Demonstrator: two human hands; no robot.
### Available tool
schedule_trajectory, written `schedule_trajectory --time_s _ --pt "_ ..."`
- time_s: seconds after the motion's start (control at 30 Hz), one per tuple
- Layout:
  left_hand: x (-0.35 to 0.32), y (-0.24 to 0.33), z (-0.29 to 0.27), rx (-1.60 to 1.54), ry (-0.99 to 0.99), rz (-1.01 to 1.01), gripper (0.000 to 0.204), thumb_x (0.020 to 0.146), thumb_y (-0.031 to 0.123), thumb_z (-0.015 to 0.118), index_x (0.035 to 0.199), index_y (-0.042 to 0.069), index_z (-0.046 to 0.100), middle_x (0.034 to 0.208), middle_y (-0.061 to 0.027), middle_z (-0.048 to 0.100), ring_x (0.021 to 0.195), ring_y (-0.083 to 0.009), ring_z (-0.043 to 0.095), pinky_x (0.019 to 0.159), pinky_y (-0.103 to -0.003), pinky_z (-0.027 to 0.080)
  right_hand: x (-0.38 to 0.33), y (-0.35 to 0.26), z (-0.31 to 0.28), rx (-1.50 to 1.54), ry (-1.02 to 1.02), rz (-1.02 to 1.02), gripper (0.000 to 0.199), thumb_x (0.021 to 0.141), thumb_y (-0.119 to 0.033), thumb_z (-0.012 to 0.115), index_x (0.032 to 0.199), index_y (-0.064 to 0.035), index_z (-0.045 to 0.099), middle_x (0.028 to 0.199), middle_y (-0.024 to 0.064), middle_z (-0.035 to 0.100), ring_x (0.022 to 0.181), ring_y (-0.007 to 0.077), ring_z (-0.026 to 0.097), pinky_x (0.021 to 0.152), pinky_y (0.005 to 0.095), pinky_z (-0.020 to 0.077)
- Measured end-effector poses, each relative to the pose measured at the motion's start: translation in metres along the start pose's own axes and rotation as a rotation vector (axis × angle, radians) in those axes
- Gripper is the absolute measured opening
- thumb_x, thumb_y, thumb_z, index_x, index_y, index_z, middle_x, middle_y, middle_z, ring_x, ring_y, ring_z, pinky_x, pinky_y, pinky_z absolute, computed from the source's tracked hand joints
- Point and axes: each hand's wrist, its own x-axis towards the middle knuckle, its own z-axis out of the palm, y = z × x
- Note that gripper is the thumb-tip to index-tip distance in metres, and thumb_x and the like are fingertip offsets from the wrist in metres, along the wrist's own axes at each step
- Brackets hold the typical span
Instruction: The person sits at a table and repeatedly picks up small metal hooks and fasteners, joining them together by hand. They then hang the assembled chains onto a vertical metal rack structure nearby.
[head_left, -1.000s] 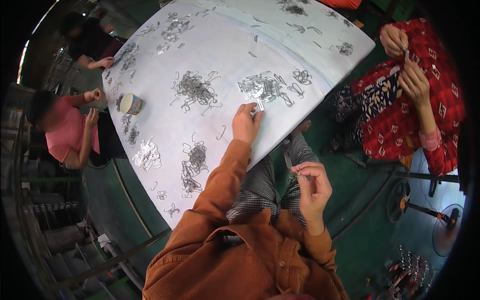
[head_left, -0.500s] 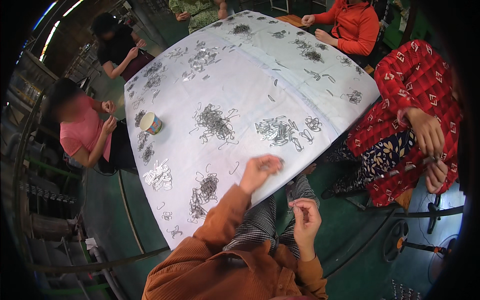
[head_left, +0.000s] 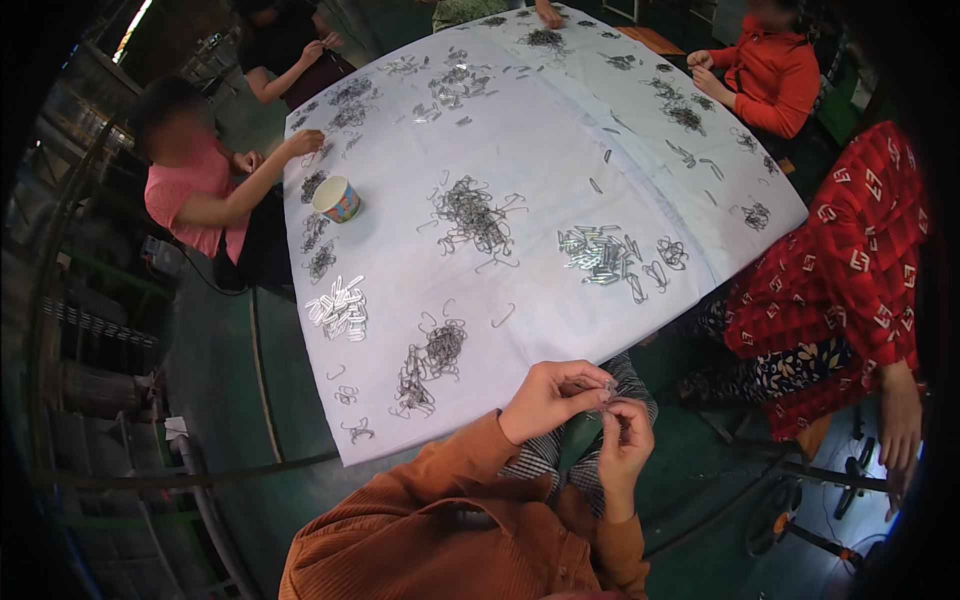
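My left hand (head_left: pixel 548 400) and my right hand (head_left: pixel 625 446) meet just off the table's near edge, above my lap. Both are closed in a pinch, fingertips almost touching. Between them shows a small grey metal piece (head_left: pixel 606 391); its exact shape is too small and too covered to make out. Nearest to the left hand on the white-covered table (head_left: pixel 400 150) lies a pile of bent wire hooks (head_left: pixel 445 348), with one loose wire hook (head_left: pixel 503 316) beside it. Beyond my hands is a heap of flat, shiny metal clips (head_left: pixel 597 252).
More wire hooks (head_left: pixel 472 218) lie mid-table, and bright metal strips (head_left: pixel 340 308) sit near the left edge by a paper cup (head_left: pixel 337 200). Co-workers sit around: one in pink (head_left: pixel 185 185), one in orange-red (head_left: pixel 775 80), one in red check (head_left: pixel 850 250) close at right.
My left hand has come back from over the table edge to meet my right hand. The co-worker in pink now reaches onto the table. The view has shifted.
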Motion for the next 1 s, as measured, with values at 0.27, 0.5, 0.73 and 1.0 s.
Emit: schedule_trajectory --time_s 0.27,0.5,0.73,1.0 --pt "-0.011 0.007 0.005 0.189 0.094 0.096 0.017 0.086 0.002 0.065 0.103 -0.002 0.066 0.089 -0.0071 0.070 0.080 -0.0088 0.064 0.074 -0.024 0.052 -0.001 -0.004 0.003 -0.098 -0.028 -0.071 0.006 0.082 0.006 0.060 0.086 0.0011 0.058 0.090 0.0122 0.061 0.084 0.0228 0.060 0.077 0.0313 0.0481" --pt "-0.016 0.013 0.002 0.207 0.120 0.102 0.017 0.086 0.001 0.065 0.102 -0.004 0.066 0.091 -0.0074 0.069 0.083 -0.0092 0.064 0.076 -0.023 0.052 -0.004 -0.008 0.007 -0.078 -0.022 -0.091 0.007 0.082 0.006 0.059 0.087 0.0011 0.059 0.090 0.0123 0.061 0.083 0.0231 0.061 0.075 0.0315 0.0488" --pt "-0.020 0.016 -0.003 0.164 0.091 0.038 0.016 0.087 0.002 0.065 0.102 -0.003 0.066 0.091 -0.0064 0.069 0.082 -0.0086 0.063 0.074 -0.022 0.051 -0.003 -0.009 0.012 -0.108 -0.026 -0.115 0.007 0.082 0.006 0.059 0.087 0.0014 0.059 0.090 0.0129 0.061 0.083 0.0241 0.061 0.075 0.0316 0.0491" --pt "-0.032 0.030 -0.008 0.463 0.125 0.250 0.015 0.084 -0.002 0.065 0.098 -0.001 0.068 0.090 -0.0083 0.070 0.083 -0.0123 0.064 0.071 -0.025 0.051 0.005 -0.015 0.015 -0.192 -0.106 -0.111 0.009 0.081 0.006 0.061 0.089 0.0009 0.060 0.091 0.0138 0.061 0.084 0.0258 0.061 0.077 0.0317 0.0484"
